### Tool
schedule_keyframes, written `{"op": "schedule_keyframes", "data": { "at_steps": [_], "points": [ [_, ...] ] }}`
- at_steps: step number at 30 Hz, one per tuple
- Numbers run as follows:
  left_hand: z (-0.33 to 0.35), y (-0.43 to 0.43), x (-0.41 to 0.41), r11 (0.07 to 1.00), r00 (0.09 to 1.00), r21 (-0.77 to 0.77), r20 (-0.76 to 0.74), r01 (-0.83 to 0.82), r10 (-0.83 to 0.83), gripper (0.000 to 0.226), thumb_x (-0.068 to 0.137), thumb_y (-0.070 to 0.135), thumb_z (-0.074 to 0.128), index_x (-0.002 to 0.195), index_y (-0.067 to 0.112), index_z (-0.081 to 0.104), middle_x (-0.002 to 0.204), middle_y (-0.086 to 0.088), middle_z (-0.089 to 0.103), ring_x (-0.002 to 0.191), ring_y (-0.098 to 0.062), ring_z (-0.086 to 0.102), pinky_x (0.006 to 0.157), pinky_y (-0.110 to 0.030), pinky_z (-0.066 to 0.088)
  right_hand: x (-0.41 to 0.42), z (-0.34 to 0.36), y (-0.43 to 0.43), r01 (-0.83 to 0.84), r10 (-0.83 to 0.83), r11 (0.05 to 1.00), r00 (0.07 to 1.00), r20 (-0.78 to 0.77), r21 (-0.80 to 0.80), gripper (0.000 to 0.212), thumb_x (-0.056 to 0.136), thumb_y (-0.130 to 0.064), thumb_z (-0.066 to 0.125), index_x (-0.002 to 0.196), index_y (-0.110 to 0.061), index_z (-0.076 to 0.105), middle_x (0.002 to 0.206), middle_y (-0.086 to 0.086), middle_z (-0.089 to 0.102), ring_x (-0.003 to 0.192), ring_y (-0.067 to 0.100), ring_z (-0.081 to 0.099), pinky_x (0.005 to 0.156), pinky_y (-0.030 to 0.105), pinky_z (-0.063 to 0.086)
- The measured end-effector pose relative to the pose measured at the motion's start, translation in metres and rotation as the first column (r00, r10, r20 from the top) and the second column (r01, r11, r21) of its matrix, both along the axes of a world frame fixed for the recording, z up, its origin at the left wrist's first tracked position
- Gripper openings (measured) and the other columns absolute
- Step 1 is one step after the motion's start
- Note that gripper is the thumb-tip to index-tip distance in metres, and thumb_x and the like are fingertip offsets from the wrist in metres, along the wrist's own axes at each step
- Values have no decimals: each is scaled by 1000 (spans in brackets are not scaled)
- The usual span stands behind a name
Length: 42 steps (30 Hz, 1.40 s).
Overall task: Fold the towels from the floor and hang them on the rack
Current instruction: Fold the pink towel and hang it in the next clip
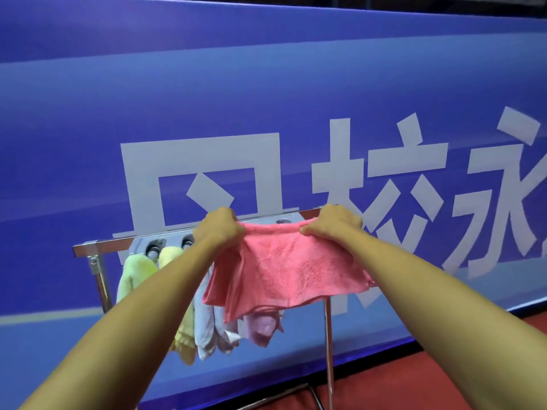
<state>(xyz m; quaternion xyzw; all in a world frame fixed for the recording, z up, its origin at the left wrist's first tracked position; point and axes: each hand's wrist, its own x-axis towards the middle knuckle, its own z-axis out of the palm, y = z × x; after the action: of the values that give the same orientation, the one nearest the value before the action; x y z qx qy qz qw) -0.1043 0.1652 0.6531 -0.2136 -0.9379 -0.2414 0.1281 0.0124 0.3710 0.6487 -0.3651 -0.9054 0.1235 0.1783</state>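
A folded pink towel (pixel 288 269) hangs stretched between my two hands in front of the chrome rack (pixel 97 245). My left hand (pixel 217 227) grips its upper left corner. My right hand (pixel 333 223) pinches its upper right corner, right at the rack's top bar. On the rack's pegs hang a pale green towel (pixel 131 276), a yellow one (pixel 183 340), a white one (pixel 204 329) and a light pink one (pixel 260 327), all partly hidden behind my left forearm and the pink towel.
A blue banner wall with large white characters (pixel 340 179) stands directly behind the rack. The rack's right leg (pixel 328 350) and base bar rest on a red floor (pixel 414 380) at the lower right.
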Motion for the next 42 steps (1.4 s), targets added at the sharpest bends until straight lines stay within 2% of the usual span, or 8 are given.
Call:
{"op": "schedule_keyframes", "data": {
  "at_steps": [5, 10, 13, 16, 20, 26, 37, 42],
  "points": [
    [-3, 35, 1, 981, 936, -193, -340, 29, -95, 26, 86, 18, 53, 107, 27, 66, 104, -5, 68, 98, -32, 64, 72, -34, 35, -26, 8, 3, 1, -2, 979, 1000, 5, 203, 25, 78, -41, 72, 90, -23, 59, 99, -2, 65, 87, 23, 58, 69, 30, 39],
    [-13, 54, 3, 734, 778, -675, -500, -75, -381, 24, 97, 13, 48, 106, 21, 69, 107, -3, 70, 99, -28, 67, 68, -32, 30, -46, 7, 3, -67, 32, 908, 995, 93, 412, 11, 84, -23, 64, 95, -21, 62, 101, 0, 67, 95, 27, 68, 80, 31, 48],
    [-9, 62, 5, 688, 766, -713, -514, -132, -385, 21, 96, 9, 50, 102, 17, 68, 109, -2, 70, 100, -27, 68, 69, -32, 31, -51, 2, 1, -112, 56, 862, 990, 127, 493, 10, 89, -22, 62, 99, -22, 62, 104, -1, 66, 98, 24, 67, 73, 32, 39],
    [-17, 70, 8, 609, 755, -780, -484, -143, -442, 23, 97, 11, 49, 108, 18, 68, 115, 0, 69, 107, -25, 66, 73, -31, 33, -54, -6, -4, -159, 87, 855, 982, 166, 494, 13, 90, -35, 62, 90, -23, 55, 108, -1, 67, 100, 26, 66, 81, 35, 49],
    [-40, 79, 6, 613, 774, -784, -448, -100, -447, 31, 101, 15, 42, 122, 18, 65, 125, -5, 66, 119, -28, 61, 88, -32, 43, -57, -24, -8, -200, 100, 880, 965, 243, 431, 33, 93, -35, 58, 123, -21, 62, 127, 4, 63, 118, 25, 62, 91, 34, 46],
    [-52, 77, 14, 616, 807, -781, -428, -103, -407, 32, 98, 18, 48, 128, 18, 58, 128, -3, 66, 125, -28, 57, 97, -35, 42, -69, -38, -24, -249, 114, 798, 956, 269, 549, 44, 96, -25, 55, 140, -27, 52, 129, -1, 62, 122, 22, 59, 95, 35, 44],
    [-66, 64, 24, 654, 816, -754, -419, -68, -398, 25, 97, 13, 47, 113, 17, 65, 118, -4, 69, 111, -28, 65, 82, -35, 37, -52, -49, -33, -237, 156, 832, 968, 198, 502, 36, 93, -26, 58, 129, -24, 59, 124, 3, 63, 116, 27, 63, 90, 39, 50],
    [-73, 58, 27, 612, 798, -787, -413, -72, -438, 20, 95, 12, 51, 107, 18, 66, 111, -1, 70, 102, -25, 67, 72, -34, 31, -46, -61, -25, -194, 141, 888, 978, 155, 418, 36, 95, -45, 54, 120, -21, 62, 122, 5, 64, 114, 27, 63, 83, 36, 44]
  ]
}}
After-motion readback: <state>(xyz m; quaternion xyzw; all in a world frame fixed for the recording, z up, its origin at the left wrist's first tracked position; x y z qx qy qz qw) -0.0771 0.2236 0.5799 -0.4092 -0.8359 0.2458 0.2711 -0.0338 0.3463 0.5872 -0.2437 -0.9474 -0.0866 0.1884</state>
